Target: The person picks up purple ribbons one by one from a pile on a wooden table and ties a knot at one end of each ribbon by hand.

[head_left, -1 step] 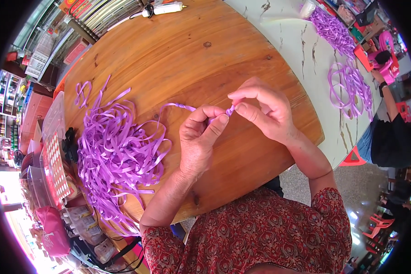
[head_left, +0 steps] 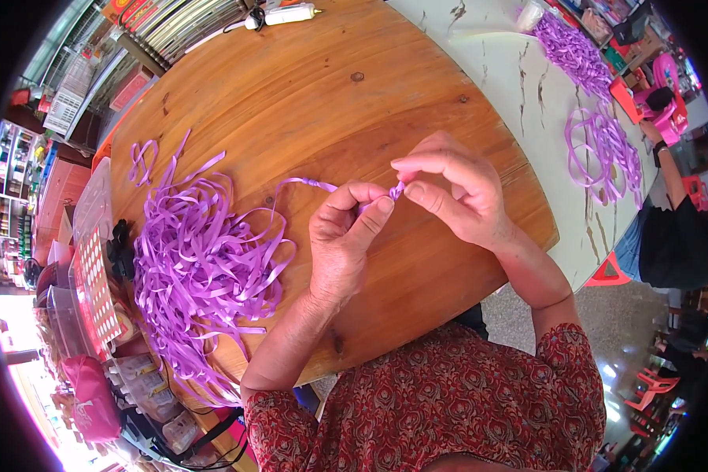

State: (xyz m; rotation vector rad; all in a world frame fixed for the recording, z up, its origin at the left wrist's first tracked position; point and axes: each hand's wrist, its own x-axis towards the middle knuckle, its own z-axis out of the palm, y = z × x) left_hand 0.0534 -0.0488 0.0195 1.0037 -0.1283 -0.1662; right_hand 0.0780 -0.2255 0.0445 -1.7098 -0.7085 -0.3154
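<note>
Between thumb and bent index finger, my left hand pinches a narrow purple ribbon. A small twisted or knotted bit of it pokes out at the fingertips. My right hand is just beside, its thumb and index fingertips closing around the end of that bit; the other fingers curl behind. From my left hand the ribbon runs back leftward and bends down toward a big loose pile of purple ribbons. Both hands are raised over the wooden table. My palms hide part of the ribbon.
A white glue gun lies at the far table edge. On the right, a marble-patterned table bears more purple ribbons, with a person's arm nearby. Clear plastic boxes and a pink pouch stand left of the pile.
</note>
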